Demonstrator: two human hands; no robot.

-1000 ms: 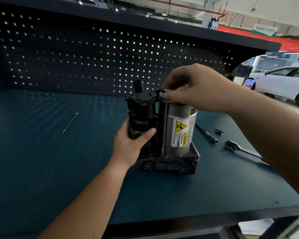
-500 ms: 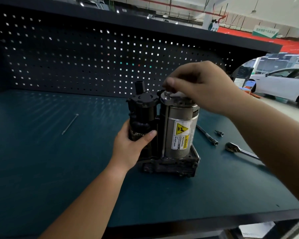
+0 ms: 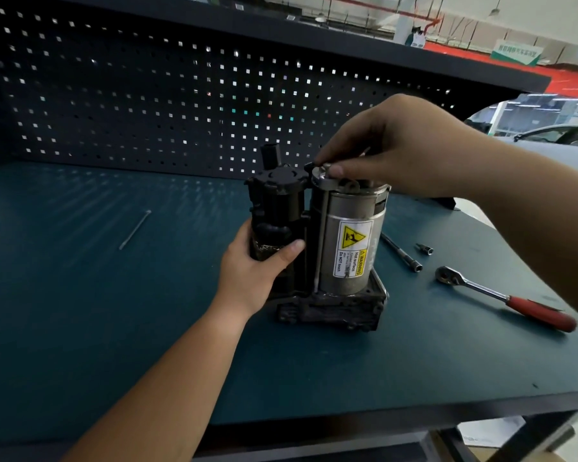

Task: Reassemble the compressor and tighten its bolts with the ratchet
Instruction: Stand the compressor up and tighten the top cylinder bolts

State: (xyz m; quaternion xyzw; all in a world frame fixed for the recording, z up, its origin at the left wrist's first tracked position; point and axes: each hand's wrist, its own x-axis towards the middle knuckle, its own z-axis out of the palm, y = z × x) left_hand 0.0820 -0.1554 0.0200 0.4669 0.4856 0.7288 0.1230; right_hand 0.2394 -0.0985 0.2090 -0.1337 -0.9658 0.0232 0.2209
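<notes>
Fingers [image 3: 337, 169] pinch bolt [image 3: 325, 167]; LH [image 3: 251, 271] grips compressor [image 3: 344, 241]

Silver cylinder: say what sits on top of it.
The right hand pinches a small bolt at the left edge of the metal cap. The hand covers the rest of the top.

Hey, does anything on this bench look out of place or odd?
One long bolt lies alone at the far left of the bench, apart from the other bolt, bit and ratchet right of the compressor. The compressor's base looks grimy. Nothing looks spilled or tipped.
</notes>
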